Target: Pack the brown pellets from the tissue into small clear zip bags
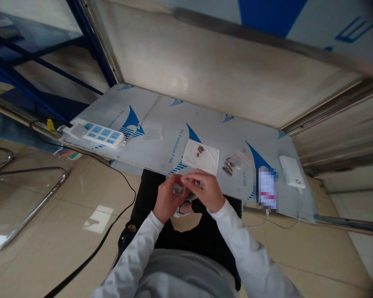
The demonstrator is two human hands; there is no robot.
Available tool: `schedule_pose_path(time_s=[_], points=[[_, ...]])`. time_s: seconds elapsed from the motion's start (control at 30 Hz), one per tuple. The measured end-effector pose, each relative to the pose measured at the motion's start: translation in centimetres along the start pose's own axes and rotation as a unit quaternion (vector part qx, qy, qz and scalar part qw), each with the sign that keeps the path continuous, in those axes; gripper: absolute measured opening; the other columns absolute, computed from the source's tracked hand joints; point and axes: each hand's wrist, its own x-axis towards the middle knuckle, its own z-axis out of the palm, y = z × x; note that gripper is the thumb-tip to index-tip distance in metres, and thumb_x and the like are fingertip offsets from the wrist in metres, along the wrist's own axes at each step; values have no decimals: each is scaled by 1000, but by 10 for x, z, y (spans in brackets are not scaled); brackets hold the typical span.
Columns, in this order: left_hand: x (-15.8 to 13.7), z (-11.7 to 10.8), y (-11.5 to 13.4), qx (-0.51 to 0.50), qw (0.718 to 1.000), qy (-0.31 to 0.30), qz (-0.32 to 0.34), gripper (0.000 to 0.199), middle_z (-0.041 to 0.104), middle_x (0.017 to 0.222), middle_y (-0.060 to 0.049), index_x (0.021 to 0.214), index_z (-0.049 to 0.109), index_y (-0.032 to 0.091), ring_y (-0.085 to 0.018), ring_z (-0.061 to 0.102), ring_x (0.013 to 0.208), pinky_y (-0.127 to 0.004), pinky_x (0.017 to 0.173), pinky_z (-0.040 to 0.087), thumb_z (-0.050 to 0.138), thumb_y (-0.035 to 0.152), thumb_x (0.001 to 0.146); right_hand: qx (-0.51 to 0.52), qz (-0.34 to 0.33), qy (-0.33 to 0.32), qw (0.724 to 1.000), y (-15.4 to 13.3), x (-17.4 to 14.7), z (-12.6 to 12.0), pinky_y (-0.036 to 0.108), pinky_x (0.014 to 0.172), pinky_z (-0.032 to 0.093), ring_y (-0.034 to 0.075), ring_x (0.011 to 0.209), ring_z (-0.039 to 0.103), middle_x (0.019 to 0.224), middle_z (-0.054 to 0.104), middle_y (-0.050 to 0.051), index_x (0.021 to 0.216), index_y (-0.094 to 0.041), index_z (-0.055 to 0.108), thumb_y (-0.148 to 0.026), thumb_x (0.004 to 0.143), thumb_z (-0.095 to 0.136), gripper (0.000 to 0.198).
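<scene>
Head cam's got your left hand [168, 199] and right hand [207, 191] both pinching a small clear plastic bag [178, 190]. Tiny brown bits [200, 149] sit on a squarish white sheet [209, 160] just beyond.

From your own head, the camera looks forward and steeply down over your grey top [180, 275], near enough that your forearms rise from the bottom edge to your left hand [168, 200] and right hand [207, 191] just below the middle. You get a wide view that takes in the table [161, 118] from end to end, sloping down to the right, with floor [90, 244] on either side. Ahead of you it faces a pale wall panel [199, 66], while an overhead shelf [217, 16] cuts across the upper right.
</scene>
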Motion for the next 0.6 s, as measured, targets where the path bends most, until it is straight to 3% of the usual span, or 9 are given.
schedule_pose_path(time_s=[0.1, 0.2, 0.3, 0.43, 0.53, 0.6], points=[[-1, 0, -2, 7, 1000, 15, -6, 18, 64, 71, 3, 87, 55, 20, -12, 62, 66, -22, 66, 47, 65, 22, 72, -75, 106, 111, 985, 50, 25, -6, 27, 64, 47, 13, 60, 57, 76, 68, 3, 87, -18, 70, -34, 82, 60, 20], [-2, 1, -3, 7, 1000, 8, -7, 19, 64, 70, 4, 88, 55, 20, -11, 62, 65, -21, 65, 47, 66, 22, 73, -194, 210, 129, 949, 98, 52, -4, 30, 72, 47, 16, 67, 60, 77, 68, 4, 85, -17, 69, -34, 76, 65, 20], [-4, -1, -3, 11, 1000, 2, -7, 18, 64, 70, 4, 88, 55, 20, -11, 62, 65, -21, 65, 47, 66, 21, 73, -231, 243, 126, 934, 122, 67, 4, 32, 76, 46, 21, 79, 62, 81, 67, 9, 79, -17, 69, -30, 73, 67, 15], [-4, -3, -6, 20, 1000, 9, -8, 18, 64, 69, 3, 87, 55, 20, -12, 63, 66, -22, 65, 47, 66, 22, 73, -230, 244, 124, 934, 113, 67, 7, 34, 77, 45, 23, 80, 62, 81, 67, 11, 76, -15, 69, -23, 76, 64, 9], [-3, -4, -9, 23, 1000, 12, -13, 20, 65, 71, 3, 89, 55, 20, -13, 63, 67, -23, 66, 48, 66, 21, 73, -202, 215, 119, 948, 76, 49, 2, 30, 72, 46, 17, 69, 60, 77, 67, 6, 78, -16, 69, -29, 79, 63, 14], [-1, -3, -9, 16, 1000, 11, -13, 21, 65, 73, 2, 90, 55, 21, -13, 63, 68, -23, 67, 48, 66, 21, 72, -138, 157, 119, 971, 40, 28, -2, 26, 65, 46, 14, 63, 57, 75, 67, 2, 82, -18, 68, -36, 82, 61, 19]])
